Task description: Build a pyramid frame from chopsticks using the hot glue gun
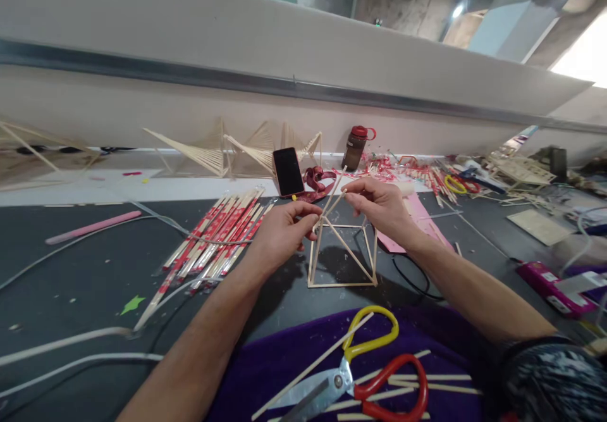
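Open box-shaped frame of thin pale wooden sticks (pixel 348 250): stands upright on the dark table (pixel 95 270) with its square base flat. One diagonal brace crosses its front face. The left hand (pixel 282 235) pinches its upper left corner. Two loose thin wooden sticks (pixel 333 195) rise slanted from that corner, pinched near the top by the right hand (pixel 379 205).

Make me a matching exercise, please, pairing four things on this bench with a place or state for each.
Things:
1 scissors
2 phone
3 bottle
4 stick frame

Places or states:
A farthest back, red lid
B pinched by the left hand and right hand
C lying on the purple cloth
D left of the bottle, screen dark

Pairs: 1-C, 2-D, 3-A, 4-B
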Available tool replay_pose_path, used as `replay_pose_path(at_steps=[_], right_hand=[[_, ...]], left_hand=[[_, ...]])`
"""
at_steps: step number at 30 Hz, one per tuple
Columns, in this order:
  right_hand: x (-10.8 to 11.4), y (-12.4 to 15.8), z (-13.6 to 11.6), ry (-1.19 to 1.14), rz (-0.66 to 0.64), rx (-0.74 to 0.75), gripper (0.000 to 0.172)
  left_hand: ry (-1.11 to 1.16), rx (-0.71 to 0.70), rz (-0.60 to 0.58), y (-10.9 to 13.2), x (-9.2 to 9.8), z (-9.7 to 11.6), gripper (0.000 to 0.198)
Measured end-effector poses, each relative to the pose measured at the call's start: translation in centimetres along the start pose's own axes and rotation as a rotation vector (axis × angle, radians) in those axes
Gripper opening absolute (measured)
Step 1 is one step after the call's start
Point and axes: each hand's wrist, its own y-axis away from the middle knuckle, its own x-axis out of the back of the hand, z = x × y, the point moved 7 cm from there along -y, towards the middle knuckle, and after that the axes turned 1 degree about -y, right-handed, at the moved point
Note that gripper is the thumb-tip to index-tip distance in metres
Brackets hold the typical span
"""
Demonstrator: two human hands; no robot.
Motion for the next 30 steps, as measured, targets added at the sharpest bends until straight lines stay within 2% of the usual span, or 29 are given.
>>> replay_pose_path(at_steps=[23,30], right_hand=[[-0.76,-0.26,-0.07,0.06,0.0,0.108,0.011],[-0.5,-0.16,-0.22,0.119,0.037,0.131,0.012]], left_hand=[[-0.011,0.026,-0.005,-0.03,-0.16,0.05,0.028],[-0.004,0.0,0.007,0.1,-0.06,0.19,0.028]])
